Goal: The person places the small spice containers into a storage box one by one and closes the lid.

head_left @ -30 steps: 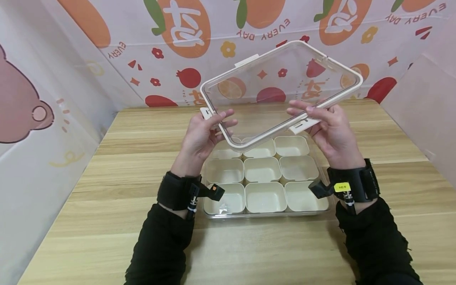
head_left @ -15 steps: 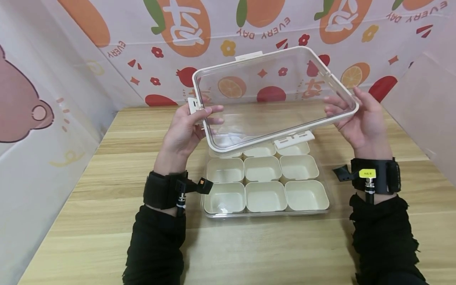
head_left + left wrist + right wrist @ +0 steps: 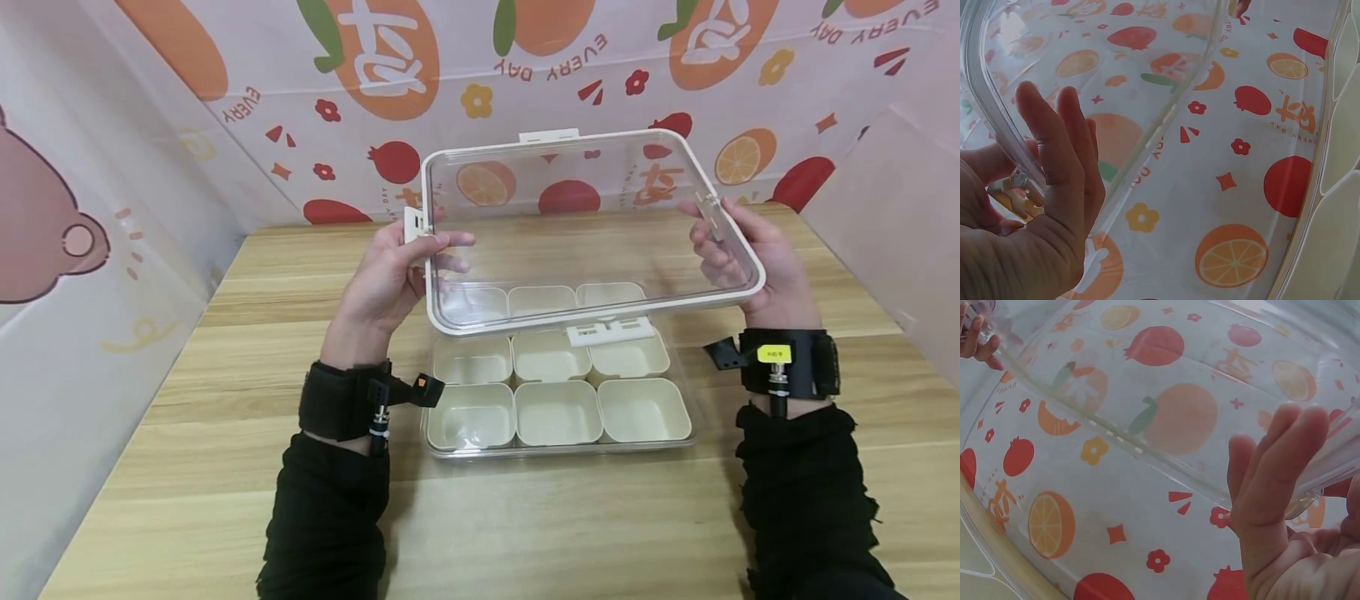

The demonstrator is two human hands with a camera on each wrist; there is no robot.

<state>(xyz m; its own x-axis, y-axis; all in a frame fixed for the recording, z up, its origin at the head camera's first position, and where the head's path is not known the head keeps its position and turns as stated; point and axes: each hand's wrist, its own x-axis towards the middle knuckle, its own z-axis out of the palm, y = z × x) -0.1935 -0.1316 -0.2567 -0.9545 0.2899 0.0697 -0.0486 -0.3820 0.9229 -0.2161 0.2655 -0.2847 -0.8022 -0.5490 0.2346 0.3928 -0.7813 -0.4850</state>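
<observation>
A clear lid [image 3: 570,242] with a white rim and white clips is held tilted above the box, its near edge lower than its far edge. My left hand [image 3: 386,275] pinches the lid's left edge beside a clip, thumb above and fingers below. On the opposite edge my right hand [image 3: 772,267] grips the rim, its fingers seen through the clear panel. Below stands a clear box [image 3: 562,454] holding several cream compartments [image 3: 558,412] in rows. The back row shows through the lid. The left wrist view shows the left hand's fingers [image 3: 1054,150] extended under the panel.
The box stands on a wooden table [image 3: 225,400]. A fruit-print cloth [image 3: 480,100] hangs behind the table's far edge, and a pale curtain [image 3: 150,208] hangs at the left. Black straps with small cameras circle both wrists.
The right hand has shifted from the lid's near edge to its right edge. The lid has turned more square to the box and come lower. The left hand keeps its hold.
</observation>
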